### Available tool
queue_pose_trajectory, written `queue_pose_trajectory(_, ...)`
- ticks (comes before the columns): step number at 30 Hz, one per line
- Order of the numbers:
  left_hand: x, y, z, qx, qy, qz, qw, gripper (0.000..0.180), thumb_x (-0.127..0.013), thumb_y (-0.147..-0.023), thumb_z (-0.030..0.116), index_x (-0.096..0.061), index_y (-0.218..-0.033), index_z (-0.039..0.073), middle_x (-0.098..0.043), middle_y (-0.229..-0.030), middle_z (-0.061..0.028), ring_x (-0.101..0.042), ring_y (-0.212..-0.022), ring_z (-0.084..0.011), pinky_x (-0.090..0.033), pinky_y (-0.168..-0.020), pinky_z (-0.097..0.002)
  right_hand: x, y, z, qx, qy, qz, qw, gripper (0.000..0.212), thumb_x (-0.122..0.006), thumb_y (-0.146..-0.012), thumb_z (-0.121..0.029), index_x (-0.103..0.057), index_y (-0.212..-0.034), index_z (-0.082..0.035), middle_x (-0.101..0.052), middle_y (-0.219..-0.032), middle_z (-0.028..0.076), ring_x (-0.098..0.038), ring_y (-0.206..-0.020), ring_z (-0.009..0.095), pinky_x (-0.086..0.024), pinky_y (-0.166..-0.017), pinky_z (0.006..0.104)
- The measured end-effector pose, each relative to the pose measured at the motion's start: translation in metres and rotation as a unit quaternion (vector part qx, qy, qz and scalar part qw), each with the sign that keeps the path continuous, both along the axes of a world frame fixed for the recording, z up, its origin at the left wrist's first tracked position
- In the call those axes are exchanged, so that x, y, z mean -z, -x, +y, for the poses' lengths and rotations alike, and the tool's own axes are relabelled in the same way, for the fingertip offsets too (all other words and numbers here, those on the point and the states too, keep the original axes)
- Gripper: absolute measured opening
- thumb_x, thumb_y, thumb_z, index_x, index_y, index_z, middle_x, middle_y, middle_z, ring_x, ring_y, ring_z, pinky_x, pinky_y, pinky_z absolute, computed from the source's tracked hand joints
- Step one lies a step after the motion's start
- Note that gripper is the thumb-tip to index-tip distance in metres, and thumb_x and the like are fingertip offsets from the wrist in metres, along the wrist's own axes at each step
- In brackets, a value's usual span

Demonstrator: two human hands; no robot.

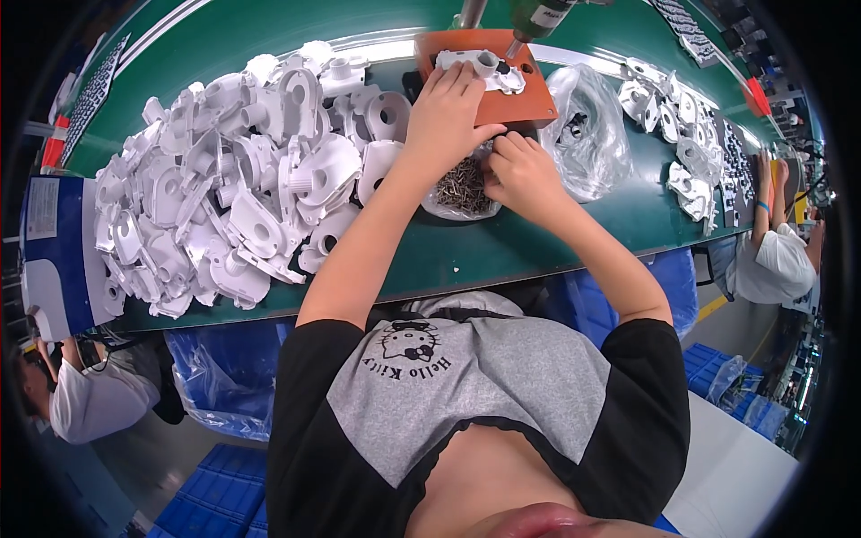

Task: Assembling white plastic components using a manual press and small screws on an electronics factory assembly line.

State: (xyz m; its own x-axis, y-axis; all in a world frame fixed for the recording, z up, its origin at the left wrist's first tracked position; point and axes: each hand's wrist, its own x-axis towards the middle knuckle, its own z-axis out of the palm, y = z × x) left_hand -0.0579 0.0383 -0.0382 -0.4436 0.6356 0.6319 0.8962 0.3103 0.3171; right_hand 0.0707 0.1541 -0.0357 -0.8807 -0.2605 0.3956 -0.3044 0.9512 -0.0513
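My left hand lies over the near left part of a white plastic housing, its fingers stretched out and its thumb apart, toward my right hand. The housing rests on an orange fixture block. Beside the right edge of a clear bag of small metal screws, my right hand is closed, fingertips pinched together. What it pinches, if anything, is hidden. A power screwdriver hangs above the block, its tip near the housing's right side.
A big heap of white plastic housings covers the bench on the left. To the right lie a clear plastic bag with dark small parts and more white housings. Blue bins stand below the bench edge. Other people sit at both sides.
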Motion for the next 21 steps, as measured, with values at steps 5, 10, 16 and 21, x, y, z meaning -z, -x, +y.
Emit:
queue_pose_trajectory(5, 0.001, 0.001, 0.0, 0.003, -0.001, -0.002, 1.0, 0.064, -0.076, -0.066, 0.037, -0.054, -0.112, -0.001, -0.053, -0.124, -0.0179, -0.048, -0.117, -0.0326, -0.036, -0.102, -0.042, -0.002, 0.002, -0.002, -0.009, 0.029, 0.006, 1.0, 0.019, -0.068, -0.053, -0.01, -0.056, -0.067, -0.006, -0.05, -0.075, 0.006, -0.052, -0.079, 0.024, -0.043, -0.066, 0.0336)
queue_pose_trajectory(10, 0.001, 0.0, 0.001, 0.002, 0.004, -0.002, 1.0, 0.064, -0.076, -0.066, 0.036, -0.054, -0.113, 0.0, -0.053, -0.125, -0.0181, -0.048, -0.119, -0.0324, -0.035, -0.103, -0.0426, -0.004, 0.0, 0.001, 0.019, 0.088, -0.033, 0.995, 0.015, -0.068, -0.059, -0.012, -0.06, -0.069, -0.005, -0.053, -0.078, 0.007, -0.055, -0.081, 0.023, -0.045, -0.069, 0.0343)
queue_pose_trajectory(16, 0.003, 0.001, 0.0, -0.011, 0.032, 0.009, 0.999, 0.064, -0.076, -0.066, 0.037, -0.055, -0.113, 0.0, -0.053, -0.125, -0.0189, -0.047, -0.12, -0.0322, -0.034, -0.104, -0.0434, -0.038, 0.017, 0.033, 0.083, 0.384, -0.13, 0.911, 0.01, -0.064, -0.075, -0.009, -0.06, -0.079, 0.0, -0.055, -0.074, 0.002, -0.05, -0.066, 0.009, -0.041, -0.061, 0.0233)
queue_pose_trajectory(21, -0.002, 0.001, -0.001, 0.0, 0.02, -0.005, 1.0, 0.063, -0.076, -0.068, 0.038, -0.055, -0.113, 0.0, -0.053, -0.125, -0.0188, -0.047, -0.12, -0.0323, -0.034, -0.104, -0.0434, -0.05, 0.05, 0.066, 0.196, 0.396, -0.104, 0.891, 0.027, -0.062, -0.084, -0.023, -0.064, -0.092, 0.003, -0.063, -0.075, 0.004, -0.055, -0.071, 0.008, -0.045, -0.067, 0.024)
